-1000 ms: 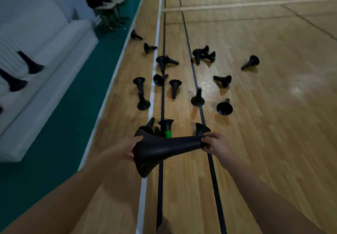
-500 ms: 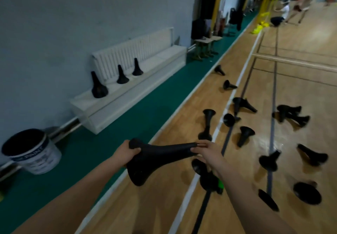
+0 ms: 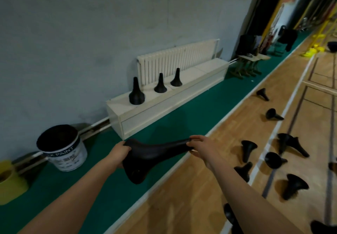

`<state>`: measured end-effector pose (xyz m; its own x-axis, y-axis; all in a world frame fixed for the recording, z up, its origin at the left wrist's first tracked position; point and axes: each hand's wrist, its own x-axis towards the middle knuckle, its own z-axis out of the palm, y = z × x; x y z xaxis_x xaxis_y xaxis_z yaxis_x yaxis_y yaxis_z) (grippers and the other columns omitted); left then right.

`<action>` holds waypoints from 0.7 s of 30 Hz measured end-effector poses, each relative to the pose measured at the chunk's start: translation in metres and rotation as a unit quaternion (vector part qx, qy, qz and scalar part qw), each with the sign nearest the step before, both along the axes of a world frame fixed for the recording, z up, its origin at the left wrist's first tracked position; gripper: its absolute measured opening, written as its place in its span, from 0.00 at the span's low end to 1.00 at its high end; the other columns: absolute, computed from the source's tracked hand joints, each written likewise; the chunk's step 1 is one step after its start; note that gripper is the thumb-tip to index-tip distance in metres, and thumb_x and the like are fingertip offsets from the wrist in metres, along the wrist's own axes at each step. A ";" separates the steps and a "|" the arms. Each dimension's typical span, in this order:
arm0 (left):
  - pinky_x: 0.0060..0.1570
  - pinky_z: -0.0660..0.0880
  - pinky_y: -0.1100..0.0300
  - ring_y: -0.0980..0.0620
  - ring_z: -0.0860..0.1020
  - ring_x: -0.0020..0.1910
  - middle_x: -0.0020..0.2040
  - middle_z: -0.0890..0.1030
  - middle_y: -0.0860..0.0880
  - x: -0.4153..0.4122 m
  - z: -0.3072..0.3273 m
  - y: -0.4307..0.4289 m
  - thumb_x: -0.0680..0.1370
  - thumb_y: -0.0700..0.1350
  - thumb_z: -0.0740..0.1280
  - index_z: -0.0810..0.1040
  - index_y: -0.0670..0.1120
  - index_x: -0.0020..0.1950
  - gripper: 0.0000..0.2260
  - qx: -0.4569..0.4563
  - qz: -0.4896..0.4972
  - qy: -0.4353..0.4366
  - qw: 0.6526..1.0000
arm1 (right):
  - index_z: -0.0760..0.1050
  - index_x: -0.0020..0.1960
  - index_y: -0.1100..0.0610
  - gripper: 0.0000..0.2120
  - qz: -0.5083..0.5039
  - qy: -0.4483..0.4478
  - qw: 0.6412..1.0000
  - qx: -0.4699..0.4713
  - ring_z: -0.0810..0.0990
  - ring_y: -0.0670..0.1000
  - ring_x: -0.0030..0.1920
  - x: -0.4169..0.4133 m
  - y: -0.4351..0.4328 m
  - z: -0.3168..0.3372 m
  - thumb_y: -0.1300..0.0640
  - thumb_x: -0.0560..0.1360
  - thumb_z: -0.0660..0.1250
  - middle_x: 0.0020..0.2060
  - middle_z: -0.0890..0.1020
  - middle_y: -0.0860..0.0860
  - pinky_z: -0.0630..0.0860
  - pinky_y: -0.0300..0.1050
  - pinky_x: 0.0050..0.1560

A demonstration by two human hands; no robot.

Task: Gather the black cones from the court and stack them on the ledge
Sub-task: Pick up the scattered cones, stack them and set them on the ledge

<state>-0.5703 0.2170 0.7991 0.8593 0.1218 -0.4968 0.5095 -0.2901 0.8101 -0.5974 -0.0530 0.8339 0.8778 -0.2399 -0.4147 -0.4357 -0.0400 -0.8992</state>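
Holding black cone [image 3: 151, 153] mid-air over the green strip [image 3: 73, 188], long axis sideways | left hand [image 3: 119, 153] grips the flared base, right hand [image 3: 201, 147] pinches the narrow tip | ledge [image 3: 164, 114] lies ahead, base end nearer it, I judge | I can't tell whether it's one cone or a nested stack; left fingertips hidden behind the base

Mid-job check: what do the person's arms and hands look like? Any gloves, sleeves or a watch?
Both are bare. The left hand and right hand wear no gloves. The left forearm and right forearm show no sleeve, watch or band down to the frame's edge; anything worn higher up is out of view.
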 end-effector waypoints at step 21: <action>0.33 0.79 0.52 0.40 0.80 0.39 0.38 0.79 0.38 0.394 -0.052 0.036 0.75 0.33 0.62 0.73 0.38 0.34 0.09 0.115 0.039 0.086 0.989 | 0.78 0.50 0.58 0.12 0.119 -0.009 0.993 -0.015 0.79 0.53 0.46 0.460 0.028 -0.011 0.70 0.70 0.72 0.45 0.80 0.54 0.78 0.50 0.50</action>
<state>-0.1761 0.2527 0.7472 0.7486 0.3106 -0.5858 0.6615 -0.4106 0.6276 -0.1376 -0.0247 0.8233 0.9183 -0.0373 -0.3940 -0.3945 -0.1661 -0.9038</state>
